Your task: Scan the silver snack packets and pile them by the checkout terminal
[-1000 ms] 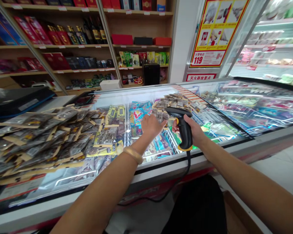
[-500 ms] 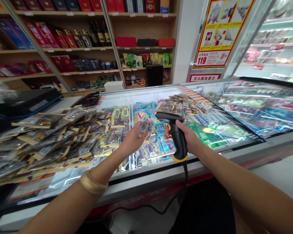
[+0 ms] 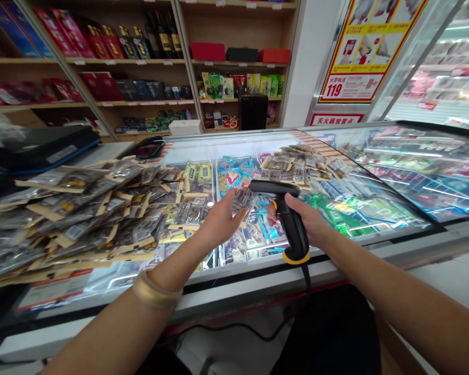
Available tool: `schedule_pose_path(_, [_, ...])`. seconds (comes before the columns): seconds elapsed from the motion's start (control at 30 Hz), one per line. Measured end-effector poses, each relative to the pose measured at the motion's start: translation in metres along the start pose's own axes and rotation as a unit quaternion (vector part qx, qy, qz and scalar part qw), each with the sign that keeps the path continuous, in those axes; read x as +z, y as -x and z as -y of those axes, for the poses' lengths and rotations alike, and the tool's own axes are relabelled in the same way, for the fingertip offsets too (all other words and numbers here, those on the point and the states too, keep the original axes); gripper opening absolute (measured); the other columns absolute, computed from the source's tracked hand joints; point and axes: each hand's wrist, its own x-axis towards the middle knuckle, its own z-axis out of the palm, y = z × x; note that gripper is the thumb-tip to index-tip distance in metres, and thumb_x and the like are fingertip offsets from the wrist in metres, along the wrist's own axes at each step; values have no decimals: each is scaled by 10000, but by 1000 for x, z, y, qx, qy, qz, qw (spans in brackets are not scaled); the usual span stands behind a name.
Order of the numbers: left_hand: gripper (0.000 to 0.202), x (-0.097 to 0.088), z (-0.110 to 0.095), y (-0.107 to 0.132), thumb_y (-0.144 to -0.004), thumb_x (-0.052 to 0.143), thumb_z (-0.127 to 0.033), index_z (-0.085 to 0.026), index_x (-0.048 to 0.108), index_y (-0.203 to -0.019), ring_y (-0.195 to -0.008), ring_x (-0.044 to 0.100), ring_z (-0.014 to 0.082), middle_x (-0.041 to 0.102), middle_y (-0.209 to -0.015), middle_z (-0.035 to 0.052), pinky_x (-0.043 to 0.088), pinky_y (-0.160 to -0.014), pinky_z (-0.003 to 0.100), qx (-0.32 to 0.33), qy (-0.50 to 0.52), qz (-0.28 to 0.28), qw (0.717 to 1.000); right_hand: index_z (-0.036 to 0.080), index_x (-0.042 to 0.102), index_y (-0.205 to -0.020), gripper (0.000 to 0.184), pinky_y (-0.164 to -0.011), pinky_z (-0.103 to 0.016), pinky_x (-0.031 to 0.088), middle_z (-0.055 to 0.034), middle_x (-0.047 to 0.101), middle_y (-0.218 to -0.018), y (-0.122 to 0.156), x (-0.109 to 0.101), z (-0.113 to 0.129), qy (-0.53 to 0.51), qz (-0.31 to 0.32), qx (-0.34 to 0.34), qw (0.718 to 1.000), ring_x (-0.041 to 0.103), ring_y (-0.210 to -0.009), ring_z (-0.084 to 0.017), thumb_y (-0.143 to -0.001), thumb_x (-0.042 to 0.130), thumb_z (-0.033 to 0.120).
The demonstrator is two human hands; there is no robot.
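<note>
My right hand (image 3: 308,216) is wrapped round the grip of a black and yellow barcode scanner (image 3: 293,224), its head pointing left. Pinched in my left hand (image 3: 222,217) is a small clear packet (image 3: 243,200) with dark contents, just in front of the scanner's head. To the left lies a big heap of similar packets (image 3: 78,208) with tan strips, on the glass top of a freezer (image 3: 203,281). A smaller pile of such packets (image 3: 303,161) rests behind the scanner.
Through the freezer glass, blue wrapped goods (image 3: 238,169) and green bags (image 3: 336,213) show. A dark box-like device (image 3: 39,148) stands at the left. The scanner's cord (image 3: 238,326) hangs below the front edge. Stocked shelves (image 3: 140,101) line the back.
My view has tilted down and shifted slightly left. The packet in my left hand is now tilted and closer to the scanner's head. Both hands keep their holds.
</note>
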Motion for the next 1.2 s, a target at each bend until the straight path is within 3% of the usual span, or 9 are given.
schedule_pose_path(0.17, [499,6,0,1,-850,509,-351,-167,399,-1301,-1032,620,261,631,-1160,134,487,-868,396,-15,24,-1,1000,188,578,-672,444,-682,-317,380,-38,513,-655,3,0,2,-6,7,0,1000,489,-690,-185,-729,586,629])
schedule_pose_path(0.27, [618,1,-1,3,-837,517,-282,-137,283,-1390,-1082,596,269,607,-1183,161,478,-894,405,-18,26,-53,998,190,593,-685,434,-684,-326,381,-46,523,-692,4,-1,2,-18,2,-7,1000,477,-686,-186,-731,585,621])
schedule_pose_path(0.37, [656,-19,6,7,-838,499,-249,-140,245,-1433,-1138,552,279,534,-1265,186,450,-943,427,-7,-35,-129,991,185,613,-709,436,-656,-321,377,-44,518,-694,1,0,0,-11,-3,-24,1000,453,-657,-175,-760,554,613])
schedule_pose_path(0.5, [658,-54,28,19,-836,495,-285,-118,282,-1437,-1121,543,302,495,-1261,213,442,-943,464,-57,-133,-189,971,176,623,-722,448,-660,-313,389,-39,534,-681,-14,16,-4,-18,20,-16,1000,467,-651,-165,-750,570,619])
schedule_pose_path(0.6, [562,-67,41,32,-824,493,-268,-62,428,-1343,-1173,498,337,463,-1288,257,425,-956,474,-59,-232,-169,956,170,613,-702,449,-663,-309,406,-33,543,-655,-29,36,-6,-36,44,-5,998,491,-640,-158,-728,598,618])
schedule_pose_path(0.77, [442,-62,39,51,-853,458,-318,-75,584,-1200,-1228,432,400,476,-1341,253,332,-996,535,-40,-412,-138,900,170,579,-649,462,-624,-280,404,-20,541,-626,-42,61,-11,-65,70,14,995,506,-621,-141,-688,637,627])
schedule_pose_path(0.93, [582,-56,40,53,-900,364,-416,-19,500,-1303,-1203,486,392,515,-1326,267,289,-1018,523,-61,-429,-104,895,155,600,-696,454,-628,-279,400,-18,546,-648,-38,58,-16,-69,68,20,995,504,-609,-132,-723,620,608])
schedule_pose_path(1.1, [734,-50,39,49,-856,411,-559,-5,440,-1337,-1168,534,376,530,-1299,292,274,-1031,493,-57,-437,-95,893,158,612,-704,443,-640,-279,400,-21,548,-663,-38,53,-19,-77,67,22,995,504,-613,-133,-750,603,598])
schedule_pose_path(1.2, [681,-45,32,46,-844,456,-522,-18,471,-1302,-1164,548,358,529,-1305,286,299,-1021,463,-49,-452,-80,887,160,611,-696,436,-625,-272,403,-19,552,-655,-39,53,-19,-88,63,27,994,506,-605,-133,-737,622,593])
